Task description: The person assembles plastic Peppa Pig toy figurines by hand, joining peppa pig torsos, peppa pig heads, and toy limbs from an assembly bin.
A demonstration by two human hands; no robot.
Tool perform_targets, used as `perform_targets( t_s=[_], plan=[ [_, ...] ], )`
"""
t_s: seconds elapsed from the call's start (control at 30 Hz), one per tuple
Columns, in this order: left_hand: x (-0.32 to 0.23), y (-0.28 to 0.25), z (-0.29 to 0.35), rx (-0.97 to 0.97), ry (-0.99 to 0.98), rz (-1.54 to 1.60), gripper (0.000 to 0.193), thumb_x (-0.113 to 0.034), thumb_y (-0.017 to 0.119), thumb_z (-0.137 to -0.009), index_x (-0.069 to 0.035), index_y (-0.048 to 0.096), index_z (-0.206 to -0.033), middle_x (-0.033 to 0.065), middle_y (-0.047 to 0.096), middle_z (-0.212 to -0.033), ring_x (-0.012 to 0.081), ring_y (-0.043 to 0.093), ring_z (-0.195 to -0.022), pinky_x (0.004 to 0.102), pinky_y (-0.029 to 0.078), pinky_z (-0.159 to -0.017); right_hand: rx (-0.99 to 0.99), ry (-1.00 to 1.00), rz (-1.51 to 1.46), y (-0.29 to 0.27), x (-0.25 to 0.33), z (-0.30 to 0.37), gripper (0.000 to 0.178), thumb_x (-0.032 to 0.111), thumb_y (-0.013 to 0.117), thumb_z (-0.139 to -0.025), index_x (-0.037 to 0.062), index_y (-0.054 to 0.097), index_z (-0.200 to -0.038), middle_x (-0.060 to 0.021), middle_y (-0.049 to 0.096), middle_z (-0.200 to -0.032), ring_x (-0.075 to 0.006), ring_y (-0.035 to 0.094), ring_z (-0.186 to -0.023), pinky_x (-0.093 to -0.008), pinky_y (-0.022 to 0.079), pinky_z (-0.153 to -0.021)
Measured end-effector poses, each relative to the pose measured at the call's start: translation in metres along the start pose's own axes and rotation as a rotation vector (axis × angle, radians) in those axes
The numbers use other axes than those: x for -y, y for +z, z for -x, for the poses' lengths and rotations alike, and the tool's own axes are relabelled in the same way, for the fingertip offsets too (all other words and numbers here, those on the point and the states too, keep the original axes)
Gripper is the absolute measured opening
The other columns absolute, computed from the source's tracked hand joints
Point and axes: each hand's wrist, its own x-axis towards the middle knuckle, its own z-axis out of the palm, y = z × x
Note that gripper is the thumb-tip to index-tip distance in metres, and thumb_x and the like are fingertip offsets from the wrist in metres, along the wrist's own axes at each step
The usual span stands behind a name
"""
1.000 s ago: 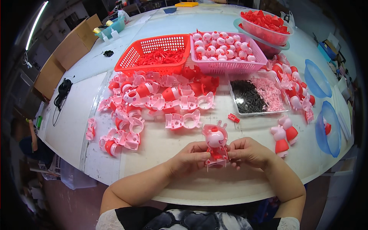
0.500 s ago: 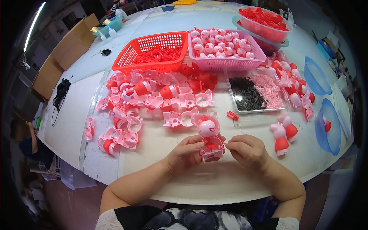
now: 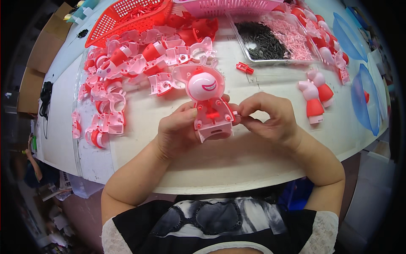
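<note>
My left hand [image 3: 175, 127] is closed around a pink toy figure shell [image 3: 215, 128], whose open inside faces up. A white and pink ball [image 3: 202, 86] with a curved red mark sits in its head part. Below the ball, red inner parts [image 3: 212, 111] lie in the body. My right hand [image 3: 275, 116] pinches a small pale part [image 3: 236, 113] between thumb and forefinger, against the shell's right side. I cannot make out whether that part has entered the shell.
Pink and red shell pieces [image 3: 163, 55] are heaped at the left, before a red basket [image 3: 97, 31] and a pink basket [image 3: 230, 6]. A clear tray [image 3: 287, 62] holds small black and pink parts. One red piece [image 3: 245, 67], two figures [image 3: 314, 106] and blue bowls [image 3: 359, 101] lie rightward.
The view has tipped down and nearer, so the table things appear higher. The toy shell is raised closer, and my right hand's small part now meets its side.
</note>
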Motion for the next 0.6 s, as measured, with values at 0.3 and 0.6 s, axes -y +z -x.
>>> perform_targets(
  t_s=[0.3, 0.6],
  plan=[
    [0.001, -0.003, 0.002, 0.128, 0.022, 0.022, 0.068, -0.033, 0.062, -0.076, 0.006, 0.038, -0.127, 0.0207, 0.05, -0.122, 0.0299, 0.052, -0.111, 0.0404, 0.044, -0.091, 0.265, 0.909, -0.838, -0.008, 0.003, -0.008, 0.031, 0.025, 0.049, -0.09, 0.0006, 0.053, -0.109, -0.0043, 0.058, -0.089, -0.0113, 0.057, -0.079, -0.0286, 0.048, -0.07],
    [0.001, 0.004, 0.007, 0.128, -0.118, -0.025, 0.066, -0.029, 0.062, -0.076, 0.007, 0.038, -0.125, 0.0233, 0.047, -0.122, 0.0316, 0.049, -0.113, 0.0421, 0.045, -0.09, 0.327, 0.975, -0.999, -0.009, 0.001, -0.001, 0.017, 0.021, 0.057, -0.088, 0.0047, 0.06, -0.089, -0.0026, 0.062, -0.078, -0.0058, 0.053, -0.061, -0.0182, 0.042, -0.055]
  ],
)
